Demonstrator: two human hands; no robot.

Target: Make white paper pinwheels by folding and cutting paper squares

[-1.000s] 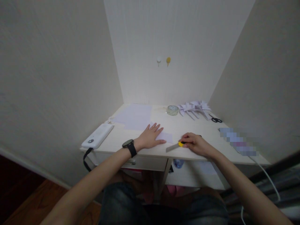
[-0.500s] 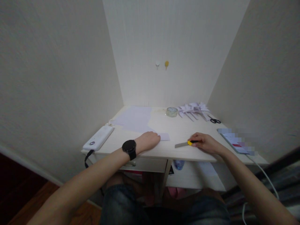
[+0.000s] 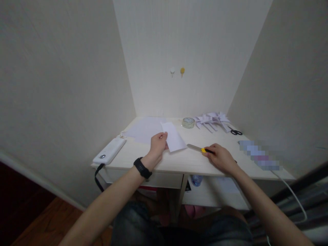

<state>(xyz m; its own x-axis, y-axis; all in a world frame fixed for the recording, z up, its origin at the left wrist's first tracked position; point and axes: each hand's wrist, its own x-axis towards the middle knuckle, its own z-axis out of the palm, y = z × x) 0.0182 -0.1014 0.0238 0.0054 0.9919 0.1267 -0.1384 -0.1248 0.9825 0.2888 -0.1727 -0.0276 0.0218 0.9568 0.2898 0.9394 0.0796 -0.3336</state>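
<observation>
My left hand [image 3: 159, 145] pinches the left edge of a white sheet of paper [image 3: 174, 137], which is lifted and tilted above the desk. In my right hand [image 3: 219, 156] is a utility knife [image 3: 203, 150] with a yellow and black handle. Its long blade points left, the tip close to the paper's lower right corner. More white paper [image 3: 143, 128] lies flat behind my left hand.
On the white desk [image 3: 179, 162], a roll of clear tape [image 3: 188, 123] sits near folded paper strips [image 3: 212, 119] and black-handled scissors [image 3: 235, 132]. A white power bank [image 3: 109, 151] lies at the left edge, a cabled, blurred-out device [image 3: 256, 155] at the right.
My left hand has raised the paper from the desk and turned it up. The knife in my right hand has moved slightly left, its blade tip now further from the front edge.
</observation>
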